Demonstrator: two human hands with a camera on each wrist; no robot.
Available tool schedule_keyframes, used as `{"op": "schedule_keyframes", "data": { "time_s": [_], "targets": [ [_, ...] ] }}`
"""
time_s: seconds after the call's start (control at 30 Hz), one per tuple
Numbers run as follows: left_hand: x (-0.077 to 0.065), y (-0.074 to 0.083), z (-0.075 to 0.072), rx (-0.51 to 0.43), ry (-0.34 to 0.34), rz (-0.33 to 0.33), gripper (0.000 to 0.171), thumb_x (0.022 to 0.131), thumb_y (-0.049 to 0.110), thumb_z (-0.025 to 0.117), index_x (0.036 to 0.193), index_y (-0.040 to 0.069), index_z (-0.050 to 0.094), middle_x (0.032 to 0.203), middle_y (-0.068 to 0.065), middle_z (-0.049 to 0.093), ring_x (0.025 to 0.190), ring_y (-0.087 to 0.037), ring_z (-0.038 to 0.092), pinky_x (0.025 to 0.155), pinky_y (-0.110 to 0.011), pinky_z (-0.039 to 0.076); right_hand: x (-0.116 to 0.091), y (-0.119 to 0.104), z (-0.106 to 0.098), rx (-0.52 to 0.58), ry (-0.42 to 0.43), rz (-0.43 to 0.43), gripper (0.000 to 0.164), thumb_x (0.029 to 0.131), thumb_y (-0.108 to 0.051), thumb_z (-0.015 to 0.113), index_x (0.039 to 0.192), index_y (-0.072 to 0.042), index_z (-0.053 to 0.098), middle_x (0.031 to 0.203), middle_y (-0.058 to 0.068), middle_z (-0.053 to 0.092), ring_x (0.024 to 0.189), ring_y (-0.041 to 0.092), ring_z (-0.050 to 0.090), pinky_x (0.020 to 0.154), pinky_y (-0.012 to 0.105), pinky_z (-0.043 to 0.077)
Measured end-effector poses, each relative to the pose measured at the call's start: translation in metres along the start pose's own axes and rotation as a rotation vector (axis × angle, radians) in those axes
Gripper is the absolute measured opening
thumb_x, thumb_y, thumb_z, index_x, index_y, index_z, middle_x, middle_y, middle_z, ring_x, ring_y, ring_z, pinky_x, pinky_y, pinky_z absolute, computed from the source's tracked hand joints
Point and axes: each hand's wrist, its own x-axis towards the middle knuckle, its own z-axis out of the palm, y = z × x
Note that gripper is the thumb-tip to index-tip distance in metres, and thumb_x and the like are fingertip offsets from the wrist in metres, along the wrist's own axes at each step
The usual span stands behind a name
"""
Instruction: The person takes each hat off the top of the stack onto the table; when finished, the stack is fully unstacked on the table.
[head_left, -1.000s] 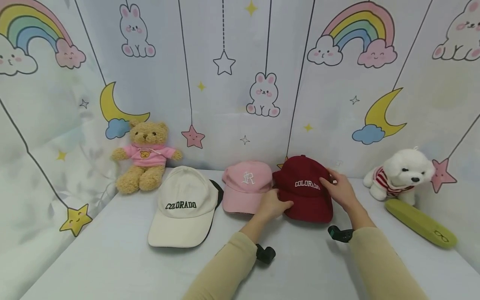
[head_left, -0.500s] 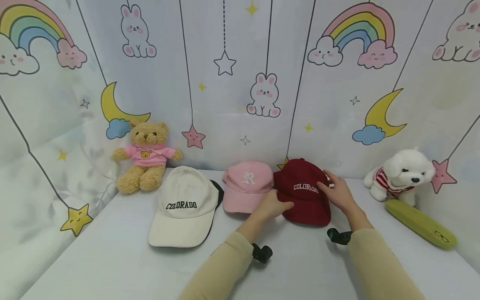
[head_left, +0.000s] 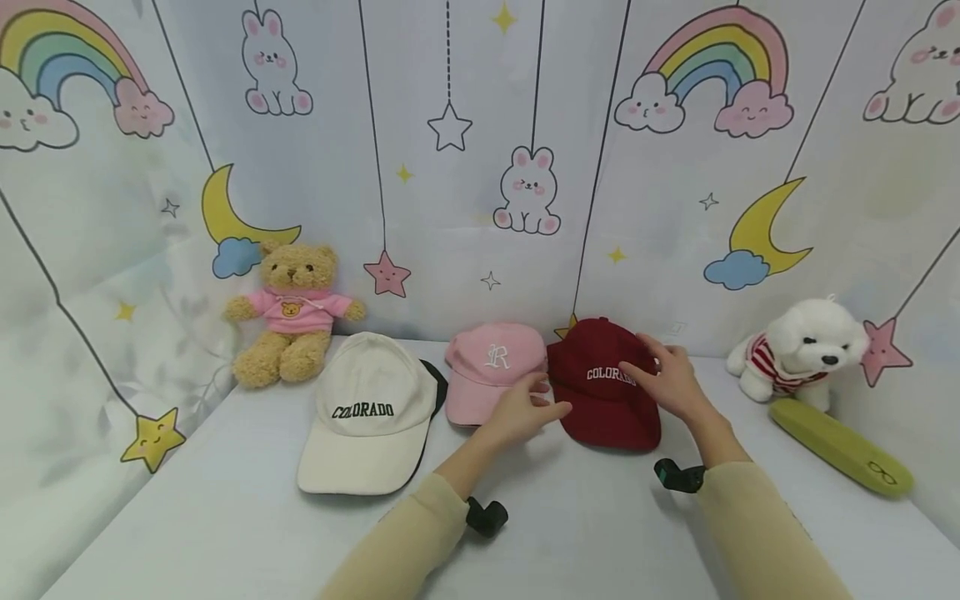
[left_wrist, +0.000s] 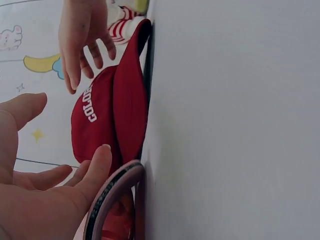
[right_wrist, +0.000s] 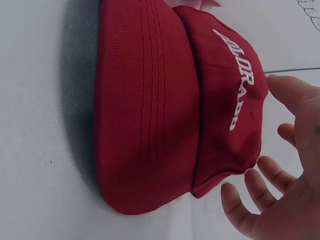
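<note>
A dark red cap (head_left: 611, 421) with white COLORADO lettering sits on the table, brim toward me. At its right side is my right hand (head_left: 677, 387), fingers spread and loosely bent; the right wrist view shows a gap between most of the fingers (right_wrist: 260, 192) and the cap. My left hand (head_left: 517, 412) hovers in front of the pink cap (head_left: 472, 379), thumb and fingers apart with nothing between them. It hides part of the pink brim. In the left wrist view, the pink brim (left_wrist: 102, 200) is right beside its fingers.
Left of the pink cap lies a cream cap (head_left: 367, 454) with black lettering. A teddy bear (head_left: 296, 312) in a pink hoodie sits at the back left. At the right are a white plush dog (head_left: 813, 342) and a green glasses case (head_left: 840, 446).
The red cap shifted slightly left and toward me, then stayed. My left hand has let go of its left side and moved left. My right hand's fingers have loosened from its right side.
</note>
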Motion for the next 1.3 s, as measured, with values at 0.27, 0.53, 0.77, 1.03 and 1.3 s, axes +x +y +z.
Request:
{"op": "schedule_keyframes", "data": {
  "time_s": [0.27,0.53,0.77,1.03,1.3],
  "targets": [
    [-0.010,-0.001,-0.020,0.023,0.020,0.051,0.071,0.090,0.033,0.076,0.149,0.006,0.046,0.138,-0.011,0.056,0.118,-0.024,0.059,0.093,-0.035,0.052,0.001,-0.005,0.009,-0.038,-0.063,0.048,0.086,0.095,-0.050,0.065,0.157,-0.002,0.030,0.140,0.036,0.026,0.128,0.057,0.025,0.092,0.068,0.043],
    [-0.022,-0.004,-0.038,0.063,0.038,0.087,0.072,0.089,0.029,0.076,0.150,0.004,0.045,0.138,-0.014,0.058,0.117,-0.026,0.061,0.096,-0.039,0.051,-0.001,-0.003,0.022,-0.067,-0.087,0.037,0.093,0.088,-0.049,0.074,0.156,-0.001,0.031,0.137,0.032,0.025,0.124,0.053,0.024,0.091,0.066,0.041],
    [-0.031,-0.006,-0.048,0.063,0.033,0.083,0.073,0.089,0.027,0.078,0.150,0.003,0.044,0.137,-0.016,0.058,0.116,-0.026,0.061,0.096,-0.039,0.051,0.000,-0.003,0.031,-0.083,-0.082,0.034,0.091,0.087,-0.045,0.076,0.154,-0.001,0.033,0.136,0.031,0.026,0.123,0.051,0.023,0.089,0.065,0.042],
    [-0.037,-0.006,-0.055,0.053,0.037,0.111,0.073,0.088,0.023,0.078,0.149,0.000,0.045,0.136,-0.021,0.057,0.116,-0.029,0.061,0.096,-0.039,0.051,0.002,-0.004,0.036,-0.069,-0.058,0.030,0.085,0.089,-0.042,0.076,0.152,-0.002,0.036,0.132,0.029,0.027,0.122,0.049,0.023,0.086,0.064,0.044],
    [-0.045,-0.004,-0.061,0.072,0.015,0.141,0.071,0.090,0.022,0.077,0.149,-0.001,0.043,0.135,-0.022,0.056,0.117,-0.032,0.060,0.097,-0.042,0.051,0.005,-0.007,0.039,-0.072,-0.049,0.023,0.083,0.089,-0.040,0.076,0.151,0.000,0.037,0.132,0.029,0.027,0.120,0.048,0.023,0.086,0.063,0.042]
  ]
}}
